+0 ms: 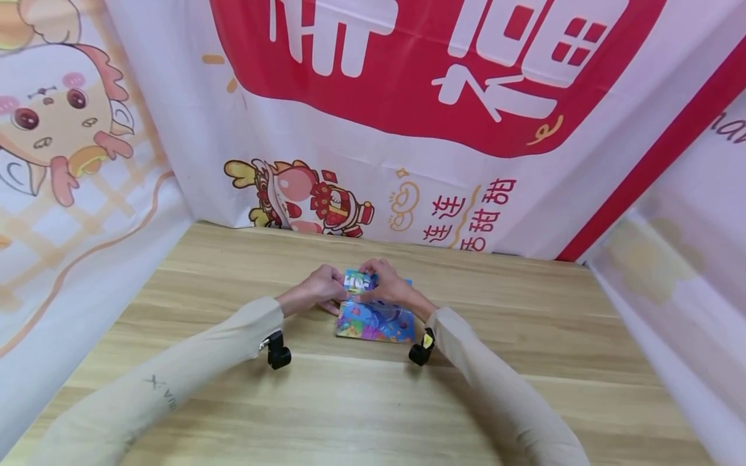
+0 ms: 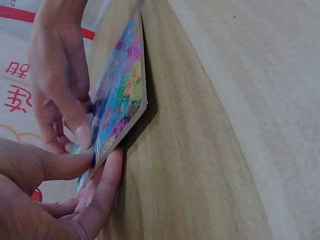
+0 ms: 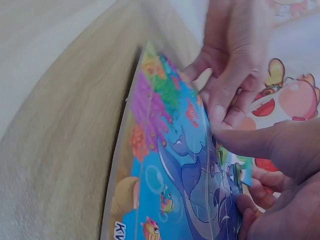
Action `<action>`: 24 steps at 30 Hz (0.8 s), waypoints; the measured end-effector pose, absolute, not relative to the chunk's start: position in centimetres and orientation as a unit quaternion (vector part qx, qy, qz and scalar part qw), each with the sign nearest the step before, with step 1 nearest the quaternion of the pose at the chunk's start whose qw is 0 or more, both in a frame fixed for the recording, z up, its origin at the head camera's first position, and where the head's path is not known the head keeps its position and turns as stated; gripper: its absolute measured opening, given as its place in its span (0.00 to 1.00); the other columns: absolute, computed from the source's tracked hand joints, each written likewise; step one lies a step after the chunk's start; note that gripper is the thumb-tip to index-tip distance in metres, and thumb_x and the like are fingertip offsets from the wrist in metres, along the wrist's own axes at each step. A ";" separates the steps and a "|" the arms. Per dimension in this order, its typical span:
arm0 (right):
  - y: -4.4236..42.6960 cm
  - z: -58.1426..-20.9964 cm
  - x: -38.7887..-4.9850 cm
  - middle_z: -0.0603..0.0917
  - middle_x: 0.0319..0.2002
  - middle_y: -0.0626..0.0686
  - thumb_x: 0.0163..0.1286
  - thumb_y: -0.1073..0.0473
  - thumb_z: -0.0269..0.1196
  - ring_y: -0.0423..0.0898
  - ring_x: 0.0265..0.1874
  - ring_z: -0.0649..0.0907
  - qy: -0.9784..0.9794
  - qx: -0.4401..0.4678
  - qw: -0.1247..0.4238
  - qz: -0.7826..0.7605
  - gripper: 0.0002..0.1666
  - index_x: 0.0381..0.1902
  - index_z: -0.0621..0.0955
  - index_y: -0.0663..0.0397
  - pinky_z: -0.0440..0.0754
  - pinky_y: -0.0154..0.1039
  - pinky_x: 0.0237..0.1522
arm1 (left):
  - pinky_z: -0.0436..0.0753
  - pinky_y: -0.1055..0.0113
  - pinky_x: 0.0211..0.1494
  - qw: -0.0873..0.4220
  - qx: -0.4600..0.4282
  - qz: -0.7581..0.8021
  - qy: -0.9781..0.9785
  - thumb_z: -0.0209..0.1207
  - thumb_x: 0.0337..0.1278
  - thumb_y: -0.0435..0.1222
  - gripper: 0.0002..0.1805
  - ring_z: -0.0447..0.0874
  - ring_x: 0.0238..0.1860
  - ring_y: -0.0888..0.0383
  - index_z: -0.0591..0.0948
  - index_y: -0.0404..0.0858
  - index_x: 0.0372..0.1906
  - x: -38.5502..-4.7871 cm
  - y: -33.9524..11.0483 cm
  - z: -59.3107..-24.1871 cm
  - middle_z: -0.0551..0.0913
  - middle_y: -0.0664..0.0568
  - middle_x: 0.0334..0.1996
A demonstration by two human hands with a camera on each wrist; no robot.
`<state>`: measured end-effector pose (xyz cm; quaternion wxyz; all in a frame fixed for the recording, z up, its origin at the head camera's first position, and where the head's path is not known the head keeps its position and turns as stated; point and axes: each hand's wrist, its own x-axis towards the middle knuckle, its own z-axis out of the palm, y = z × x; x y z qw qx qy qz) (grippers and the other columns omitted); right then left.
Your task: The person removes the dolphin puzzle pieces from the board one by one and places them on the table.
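A thin picture board (image 1: 375,323), which looks like a jigsaw puzzle, lies on the wooden table with a sea scene in blue, purple and green. Part of a dolphin (image 3: 197,190) shows on it, under a shiny surface. My left hand (image 1: 323,285) grips the board's far left edge, thumb on top and fingers underneath, as the left wrist view shows. At the far edge, my right hand (image 1: 389,285) pinches a small colourful piece (image 3: 242,167) between thumb and fingers. Whether this piece is fully apart from the board cannot be told. Both thumbs are close together.
Wooden table (image 1: 350,401) surrounds the board on all sides. A printed cloth (image 1: 373,116) with red and white lettering hangs behind it, and more cloth (image 1: 76,162) hangs at the left. Small black cameras (image 1: 279,353) are strapped to both wrists.
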<state>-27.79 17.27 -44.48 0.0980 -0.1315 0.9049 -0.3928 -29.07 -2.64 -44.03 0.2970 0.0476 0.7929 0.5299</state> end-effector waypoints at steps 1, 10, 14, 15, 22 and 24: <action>17.3 -44.4 -27.8 0.74 0.53 0.62 0.62 0.64 0.76 0.55 0.53 0.72 0.903 -0.132 0.094 -0.398 0.27 0.57 0.79 0.65 0.74 0.42 0.56 | 0.92 0.66 0.31 0.295 0.047 0.531 0.793 0.64 0.65 0.24 0.10 0.85 0.30 0.55 0.76 0.27 0.46 -29.1 -2.6 -44.1 0.81 0.45 0.33; 17.6 -44.6 -27.6 0.82 0.41 0.59 0.72 0.68 0.66 0.44 0.36 0.77 0.894 -0.122 0.070 -0.425 0.12 0.52 0.84 0.67 0.74 0.30 0.36 | 0.92 0.66 0.30 0.281 0.048 0.537 0.794 0.63 0.65 0.24 0.13 0.83 0.30 0.56 0.75 0.26 0.50 -28.7 -2.4 -44.3 0.79 0.46 0.32; 17.6 -44.6 -27.4 0.85 0.39 0.59 0.73 0.67 0.65 0.44 0.35 0.79 0.893 -0.109 0.045 -0.435 0.12 0.52 0.85 0.64 0.77 0.31 0.36 | 0.92 0.66 0.29 0.270 0.048 0.533 0.800 0.64 0.64 0.24 0.13 0.84 0.29 0.56 0.75 0.26 0.49 -28.6 -2.3 -44.3 0.79 0.46 0.32; 17.6 -44.6 -27.3 0.85 0.40 0.59 0.73 0.67 0.66 0.44 0.35 0.80 0.891 -0.101 0.037 -0.441 0.12 0.52 0.85 0.64 0.78 0.32 0.37 | 0.92 0.66 0.29 0.269 0.046 0.532 0.802 0.64 0.64 0.24 0.13 0.84 0.29 0.56 0.75 0.26 0.50 -28.6 -2.2 -44.3 0.79 0.46 0.33; 18.5 -44.9 -27.3 0.86 0.40 0.61 0.71 0.69 0.68 0.49 0.36 0.86 0.849 -0.040 0.009 -0.527 0.14 0.53 0.84 0.66 0.91 0.38 0.37 | 0.92 0.67 0.30 0.260 0.046 0.515 0.815 0.62 0.66 0.25 0.14 0.84 0.31 0.55 0.75 0.26 0.53 -28.3 -2.2 -44.4 0.80 0.44 0.35; 19.0 -44.8 -27.2 0.85 0.41 0.63 0.72 0.70 0.66 0.51 0.36 0.87 0.836 -0.030 0.012 -0.548 0.14 0.54 0.83 0.67 0.93 0.41 0.35 | 0.92 0.67 0.30 0.258 0.047 0.516 0.816 0.63 0.66 0.25 0.14 0.84 0.31 0.55 0.75 0.27 0.53 -28.4 -2.2 -44.4 0.80 0.44 0.36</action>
